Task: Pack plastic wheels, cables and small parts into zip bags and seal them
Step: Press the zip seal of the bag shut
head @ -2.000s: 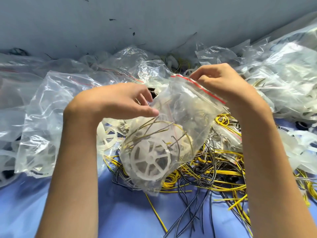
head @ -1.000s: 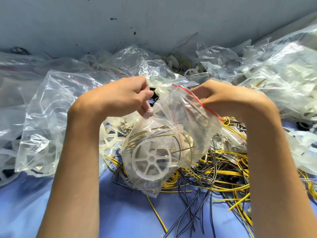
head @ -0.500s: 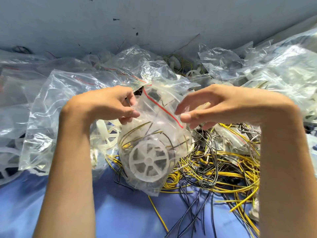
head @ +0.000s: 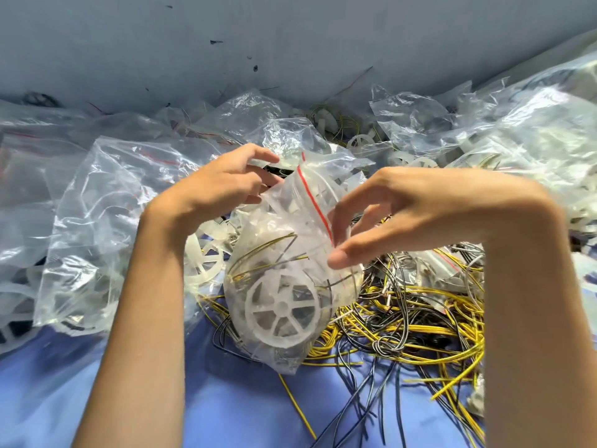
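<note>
I hold a clear zip bag (head: 290, 227) with a red line (head: 315, 202) along its mouth, upright above the blue table. Inside it lie a white spoked plastic wheel (head: 281, 308) and thin yellow and black cables (head: 261, 253). My left hand (head: 223, 189) grips the bag's upper left edge with curled fingers. My right hand (head: 407, 215) pinches the zip strip between thumb and fingers, low on the red line. The bag's mouth runs almost vertically between my hands.
A tangle of loose yellow and black cables (head: 420, 318) lies on the blue table (head: 226, 399) at the right. A loose white wheel (head: 203, 257) sits behind my left wrist. Large crumpled plastic bags (head: 97, 221) fill the left and the right back (head: 533, 140). A grey wall (head: 290, 43) closes the far side.
The bag's mouth has turned from slanting to nearly upright. My right hand slid left and down along the red strip. My left hand shifted up to the bag's top edge.
</note>
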